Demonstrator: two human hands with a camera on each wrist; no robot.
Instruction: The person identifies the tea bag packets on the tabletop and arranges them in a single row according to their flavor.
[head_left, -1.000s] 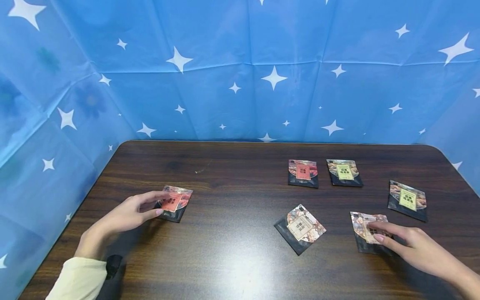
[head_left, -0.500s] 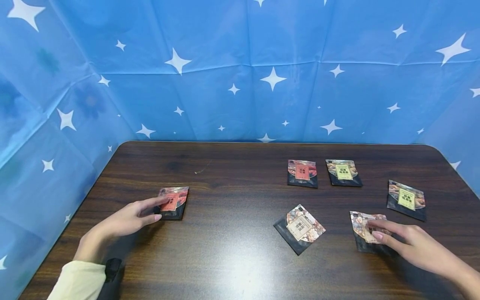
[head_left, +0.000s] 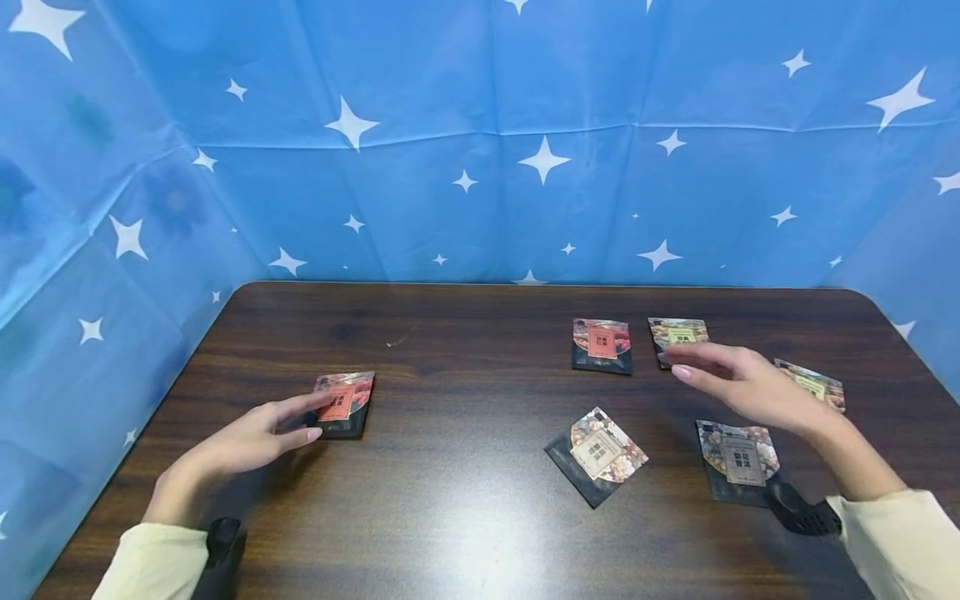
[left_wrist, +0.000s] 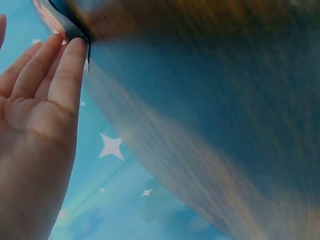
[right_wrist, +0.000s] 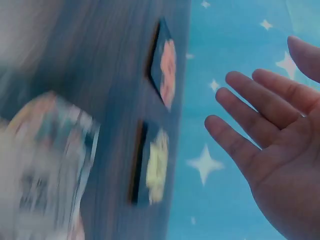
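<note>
My left hand point(head_left: 240, 442) rests at a black sachet with a red label point(head_left: 354, 400) on the left of the table. Its fingertips lie on the label and the thumb at the near edge; in the left wrist view the straight fingers touch the sachet's edge point(left_wrist: 70, 25). With fingers loosely extended and nothing held, my right hand point(head_left: 742, 387) hovers at the right. It overlaps a yellow-labelled sachet point(head_left: 681, 332) at the back and partly hides another yellow-labelled one point(head_left: 813, 383). A beige-labelled sachet point(head_left: 738, 458) lies just in front of its wrist.
Another beige-labelled sachet point(head_left: 600, 454) lies turned at an angle, right of the table's middle. A second red-labelled sachet point(head_left: 602, 343) is near the back edge. The dark wooden table point(head_left: 450, 350) meets a blue star-patterned cloth point(head_left: 450, 100) behind and at the sides.
My right hand has left the beige-labelled sachet and moved up and left toward the back. My left hand has straightened the red-labelled sachet and shifted it slightly left.
</note>
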